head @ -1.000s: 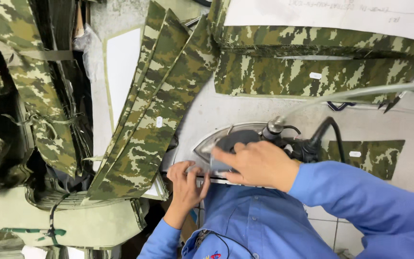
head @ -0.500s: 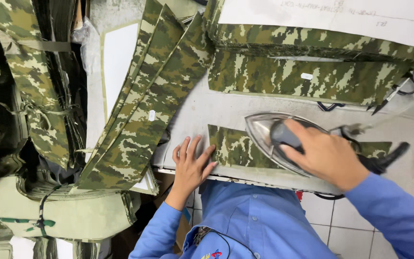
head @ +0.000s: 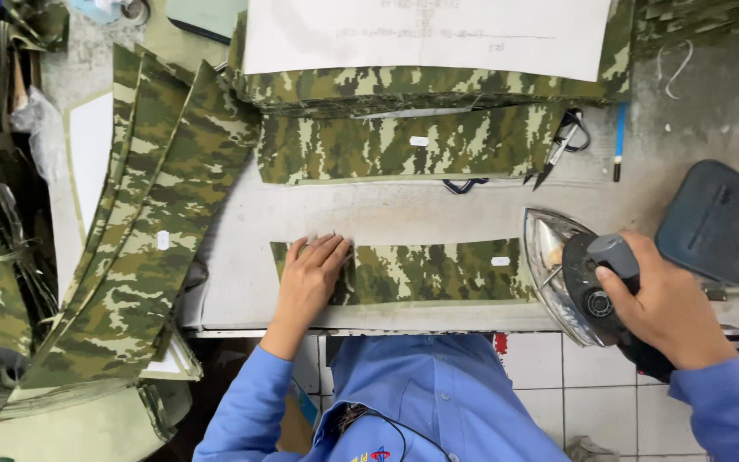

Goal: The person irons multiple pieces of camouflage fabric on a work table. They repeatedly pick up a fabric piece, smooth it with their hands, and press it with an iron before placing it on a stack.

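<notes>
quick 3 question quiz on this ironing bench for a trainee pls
1. True or false: the left hand lies flat on the camouflage strip.
2. What does the right hand hold? A) scissors B) iron C) pen
3. Where is the iron relative to the strip: on its middle, or at its right end?

Key: 1 true. 2 B, its grip is closed on the iron's handle. 3 At the right end, with the scissors lying farther up the table.
</notes>
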